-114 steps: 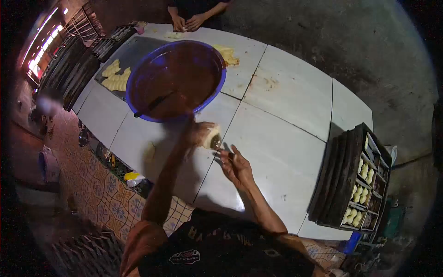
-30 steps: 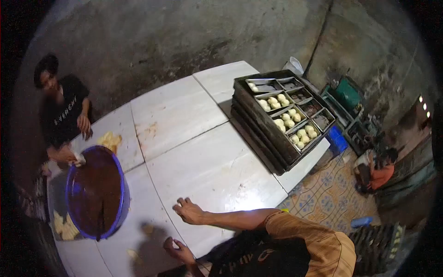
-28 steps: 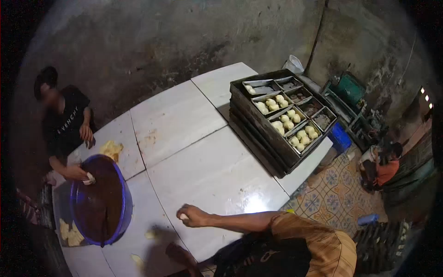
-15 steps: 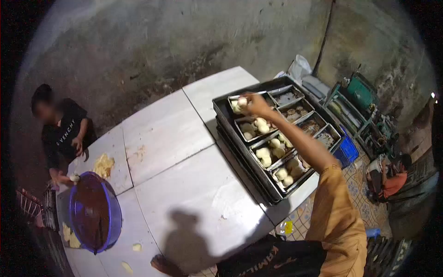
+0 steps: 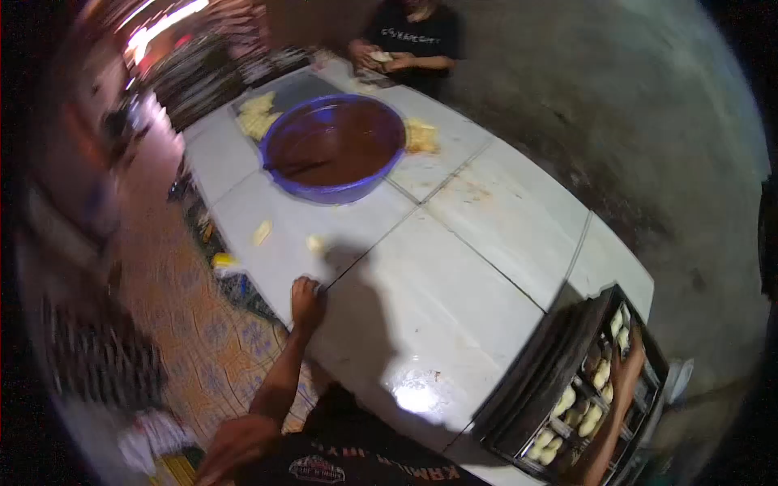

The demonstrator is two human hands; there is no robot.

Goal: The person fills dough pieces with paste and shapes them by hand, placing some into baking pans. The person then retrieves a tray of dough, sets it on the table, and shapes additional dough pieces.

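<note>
My left hand rests over the near left part of the white table, fingers curled; what they hold, if anything, is hidden. Two pale dough pieces lie beyond it. At the right, my right hand reaches over the top of a stack of dark trays, fingers extended beside the dough balls in a far compartment. No dough shows between its fingers. Several nearer compartments hold more pale dough balls, partly shadowed by my right arm.
A blue basin of brown filling, with a dark utensil inside, stands toward the far left. Flat dough pieces lie beside it, and more on a grey sheet behind. A co-worker handles pale dough at the far edge.
The view has swung back left. Half a second ago my right hand pinched a dough ball over the tray; now its fingers are extended there. The co-worker's hands have come together around dough.
</note>
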